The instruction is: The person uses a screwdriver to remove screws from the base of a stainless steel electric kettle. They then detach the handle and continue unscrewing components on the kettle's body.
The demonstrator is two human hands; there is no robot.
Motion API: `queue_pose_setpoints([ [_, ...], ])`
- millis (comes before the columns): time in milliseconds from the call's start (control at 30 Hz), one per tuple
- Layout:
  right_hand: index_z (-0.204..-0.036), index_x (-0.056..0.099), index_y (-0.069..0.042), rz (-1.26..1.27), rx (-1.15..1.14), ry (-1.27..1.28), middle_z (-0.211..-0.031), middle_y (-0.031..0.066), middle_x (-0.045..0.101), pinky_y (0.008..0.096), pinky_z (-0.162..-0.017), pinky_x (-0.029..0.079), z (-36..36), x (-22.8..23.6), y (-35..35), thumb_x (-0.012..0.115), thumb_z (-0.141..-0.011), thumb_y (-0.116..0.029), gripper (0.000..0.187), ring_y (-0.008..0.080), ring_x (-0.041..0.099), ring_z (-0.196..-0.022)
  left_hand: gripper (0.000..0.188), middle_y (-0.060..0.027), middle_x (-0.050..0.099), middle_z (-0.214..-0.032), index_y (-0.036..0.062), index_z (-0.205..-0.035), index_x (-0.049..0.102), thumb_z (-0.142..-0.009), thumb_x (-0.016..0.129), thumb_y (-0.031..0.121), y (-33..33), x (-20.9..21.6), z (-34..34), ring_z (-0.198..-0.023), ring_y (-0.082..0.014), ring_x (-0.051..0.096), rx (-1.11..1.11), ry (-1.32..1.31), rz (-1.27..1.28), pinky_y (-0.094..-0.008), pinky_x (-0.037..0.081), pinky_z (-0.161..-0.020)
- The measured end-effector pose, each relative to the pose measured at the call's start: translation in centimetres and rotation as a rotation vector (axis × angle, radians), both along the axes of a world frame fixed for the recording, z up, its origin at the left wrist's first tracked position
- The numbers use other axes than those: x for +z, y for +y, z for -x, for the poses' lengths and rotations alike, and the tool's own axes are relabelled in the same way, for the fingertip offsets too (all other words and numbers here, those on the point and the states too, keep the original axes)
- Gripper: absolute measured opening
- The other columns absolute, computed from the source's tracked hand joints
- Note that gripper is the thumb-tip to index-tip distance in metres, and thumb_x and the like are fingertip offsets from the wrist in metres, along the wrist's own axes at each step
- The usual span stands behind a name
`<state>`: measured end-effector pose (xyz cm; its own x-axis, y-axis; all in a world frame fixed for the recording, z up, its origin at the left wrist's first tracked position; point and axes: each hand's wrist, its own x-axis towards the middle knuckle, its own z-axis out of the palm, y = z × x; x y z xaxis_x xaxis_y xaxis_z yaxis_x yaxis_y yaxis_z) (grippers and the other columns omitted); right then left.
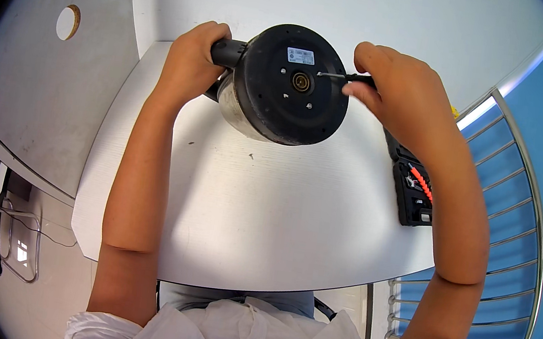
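An electric kettle [284, 118] is tipped so that its round black underside faces me, with a ring-shaped metal connector in the middle, several screws or screw holes around it and a small pale label above. My left hand [193, 58] is closed round its black handle [227, 53] on the left side. In my right hand [408, 91] is a thin screwdriver [337, 76], its dark grip pinched between the fingers. The metal shaft points left across the underside, and its tip is at a screw right of the connector. Whether the tip sits in the screw head, I cannot tell.
On the right of the white table [263, 236] lies an open black tool case [408, 213] with an orange flexible shaft [422, 182], partly hidden by my right forearm. Dark specks dot the tabletop. A metal railing [534, 236] curves beyond the right edge; a grey panel [77, 98] stands left.
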<state>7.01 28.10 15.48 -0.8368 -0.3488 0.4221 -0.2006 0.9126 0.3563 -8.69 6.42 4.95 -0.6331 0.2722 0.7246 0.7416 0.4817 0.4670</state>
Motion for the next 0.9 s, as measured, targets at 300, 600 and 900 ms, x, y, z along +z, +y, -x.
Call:
queue_pose_setpoints([
  [300,-0.085,0.056,-0.003,0.081,0.065,-0.054,-0.083,0.0107,0.057,0.0387,-0.068,0.048,0.3,1.6,1.5,0.064,-0.078,-0.002,0.011,0.0285,0.059,-0.076,0.021,-0.0099,0.055,-0.077,0.0036,-0.081,0.052,-0.066,0.064,-0.005,0.1,0.2,-0.3,-0.072,-0.0286,0.054,-0.024,-0.018,0.002,-0.0340,0.044,-0.068],
  [600,-0.087,0.058,-0.008,-0.073,0.015,0.066,-0.079,0.0051,0.059,0.0351,-0.064,0.049,0.5,0.4,1.6,0.063,-0.085,-0.013,0.008,0.0248,0.061,-0.076,0.018,-0.0096,0.058,-0.080,0.0050,-0.080,0.055,-0.066,0.065,-0.001,0.2,0.4,-0.6,-0.076,-0.0315,0.056,-0.005,-0.015,0.022,-0.0373,0.045,-0.069],
  [900,-0.093,0.054,-0.006,-0.116,-0.082,0.009,-0.082,0.0085,0.059,0.0362,-0.069,0.050,-0.2,0.5,1.1,0.067,-0.077,-0.007,0.021,0.0264,0.061,-0.079,0.019,-0.0097,0.058,-0.081,0.0052,-0.081,0.056,-0.066,0.066,0.000,0.1,0.5,-0.6,-0.077,-0.0316,0.057,0.004,-0.009,0.039,-0.0372,0.046,-0.070],
])
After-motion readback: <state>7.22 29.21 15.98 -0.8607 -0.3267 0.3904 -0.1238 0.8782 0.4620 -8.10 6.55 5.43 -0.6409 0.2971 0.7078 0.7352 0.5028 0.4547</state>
